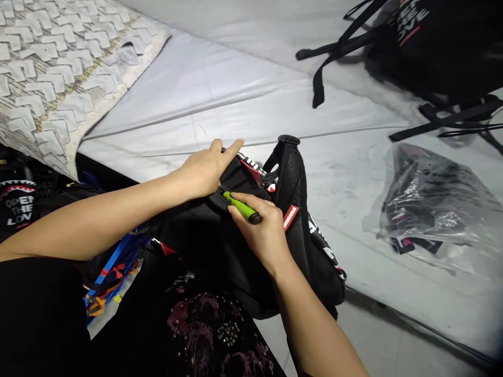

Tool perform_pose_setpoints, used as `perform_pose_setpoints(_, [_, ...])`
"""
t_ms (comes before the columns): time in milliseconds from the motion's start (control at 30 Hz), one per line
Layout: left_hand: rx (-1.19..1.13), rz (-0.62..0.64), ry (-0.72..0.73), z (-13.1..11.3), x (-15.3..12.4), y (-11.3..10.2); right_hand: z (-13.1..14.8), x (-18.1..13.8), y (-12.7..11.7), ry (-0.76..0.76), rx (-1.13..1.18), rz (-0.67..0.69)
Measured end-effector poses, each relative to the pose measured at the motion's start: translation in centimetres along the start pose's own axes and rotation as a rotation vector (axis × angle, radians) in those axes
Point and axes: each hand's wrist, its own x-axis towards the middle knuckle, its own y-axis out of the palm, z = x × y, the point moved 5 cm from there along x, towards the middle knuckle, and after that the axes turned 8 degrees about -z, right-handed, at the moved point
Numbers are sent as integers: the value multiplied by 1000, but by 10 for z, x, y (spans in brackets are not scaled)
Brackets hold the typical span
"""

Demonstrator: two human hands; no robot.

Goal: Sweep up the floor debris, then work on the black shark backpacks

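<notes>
A black backpack lies across my lap and against the table edge, its padded strap and red label turned to the right. My left hand grips the upper part of the bag, one finger stretched out and the others bent against the fabric. In my right hand is a slim green-handled tool with a black end. Its narrow tip points at the black fabric beside my left hand; the tip itself is too small to make out.
At the upper right sits another black backpack with loose straps trailing on the white table. Below it lies a clear plastic bag with dark contents. A patterned sheet covers the upper left, and printed black bags are at the left edge.
</notes>
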Motion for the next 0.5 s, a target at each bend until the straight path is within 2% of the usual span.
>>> perform_pose_setpoints(100, [-2,6,6,-2,0,1,0,-2,-4,-4,-17,-53])
perform_pose_setpoints(233, [-10,-3,22,-3,-1,1,0,-3,0,3,-9,-6])
perform_pose_setpoints(333, [-20,-11,31,-2,-1,2,0,-2,-3,-4,-32,-65])
perform_pose_setpoints(500, [-49,-26,25,-2,-1,3,0,-3,-2,5,-41,12])
